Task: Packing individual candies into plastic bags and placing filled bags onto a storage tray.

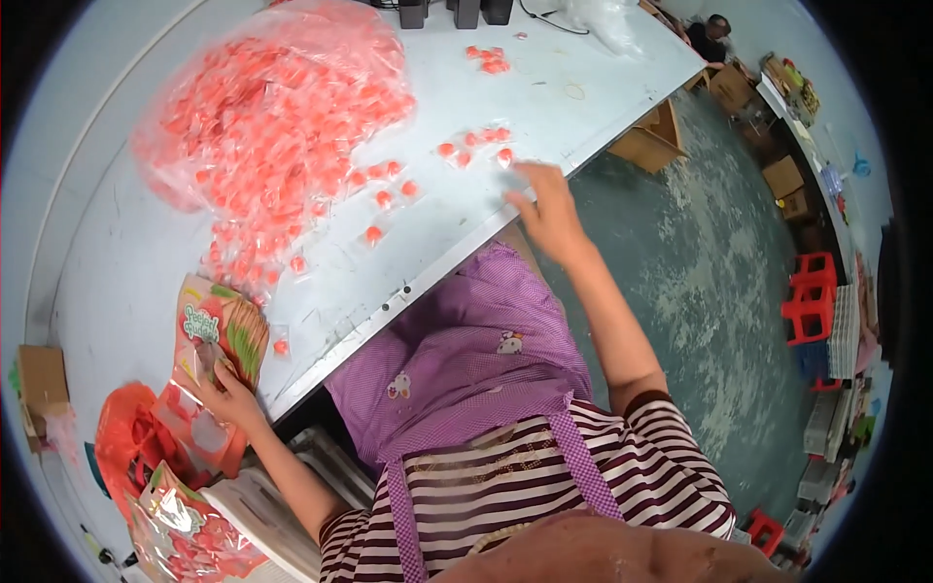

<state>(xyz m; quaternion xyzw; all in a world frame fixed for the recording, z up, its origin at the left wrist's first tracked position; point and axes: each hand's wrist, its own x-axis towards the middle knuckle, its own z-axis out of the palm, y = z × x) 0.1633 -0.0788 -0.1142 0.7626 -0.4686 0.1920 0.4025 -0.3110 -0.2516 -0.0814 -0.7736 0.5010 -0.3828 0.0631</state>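
Note:
My left hand (228, 396) is closed on the lower part of a printed red and green pouch (209, 325), near the table's left front edge. Several similar pouches seem to lie layered beneath it. Over the table's front edge hovers my right hand (552, 219), thumb and fingers apart, with nothing visible in it. Just beyond its fingertips are small red candies in clear wrappers (468, 142). More loose wrapped candies (384, 199) lie between there and a large pile of wrapped candies (282, 126) in a clear pink plastic bag.
One wrapped candy (281, 346) sits beside the pouch. An orange-red plastic bag (126, 437) and a shiny printed bag (190, 530) are at lower left. Black objects (466, 12) stand at the table's far edge. Right, on the floor, are a cardboard box (646, 146) and red stools (809, 296). Another person (708, 41) is far off.

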